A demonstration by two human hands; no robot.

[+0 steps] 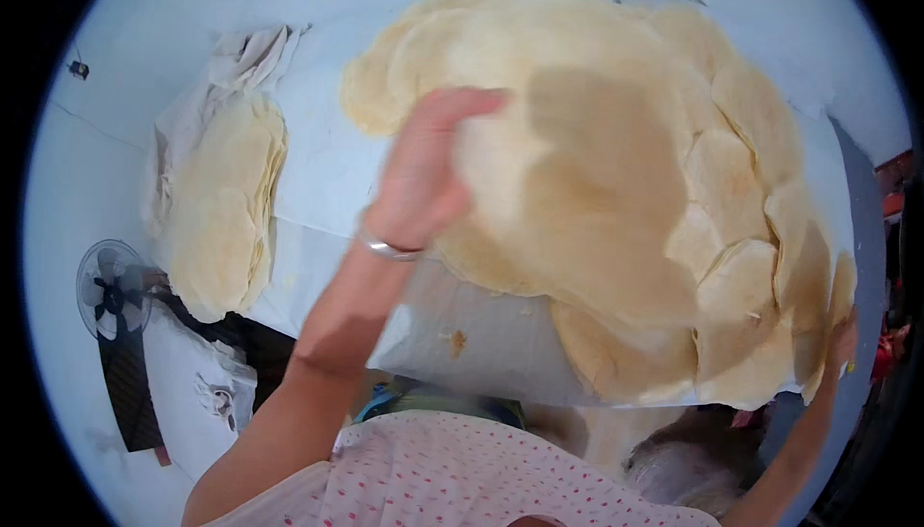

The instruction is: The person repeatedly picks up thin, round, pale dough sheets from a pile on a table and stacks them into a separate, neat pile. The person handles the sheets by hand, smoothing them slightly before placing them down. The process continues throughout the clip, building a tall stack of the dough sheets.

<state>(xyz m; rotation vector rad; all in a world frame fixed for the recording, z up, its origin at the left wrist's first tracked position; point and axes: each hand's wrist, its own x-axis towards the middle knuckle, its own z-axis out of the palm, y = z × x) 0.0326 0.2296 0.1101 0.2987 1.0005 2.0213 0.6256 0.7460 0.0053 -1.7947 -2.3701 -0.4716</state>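
Observation:
Thin round flatbreads [729, 173] lie overlapping in a wide spread on a white cloth [325, 166]. My left hand [426, 159], with a silver bangle at the wrist, is over the spread's left part, its thumb and fingers around the edge of a pale, blurred flatbread [491, 166]. A shadow falls on the breads to the right of it. At the far right, my right hand [841, 343] is at the edge of a flatbread [841, 296] by the table's near right corner; its fingers are partly hidden. A layered pile of flatbreads [224, 209] sits at the left.
Crumpled cloth [253, 58] lies behind the left pile. A standing fan [112, 296] is at the far left, near a white-covered surface [195, 382]. Below the table's front edge is a clear plastic bag [678, 469]. Red items [891, 350] are at the right rim.

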